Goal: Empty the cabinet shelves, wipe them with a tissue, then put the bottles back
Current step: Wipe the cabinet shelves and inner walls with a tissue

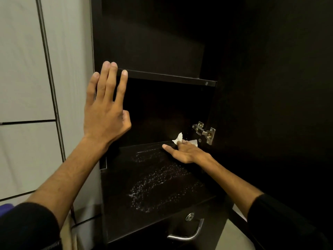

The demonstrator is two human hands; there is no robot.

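Tissue [180, 137], white and crumpled, sits pressed under the fingers of the right hand [185, 150] at the back right corner of the lower shelf [153, 179], right of frame centre, just beside the metal hinge [204, 131]. That hand lies flat, thumb stretched out. The shelf's dark surface glistens with pale specks. The left hand [106, 107], open with fingers spread, rests its fingertips against the front edge of the upper shelf [169, 77] in the dark cabinet [270, 87].
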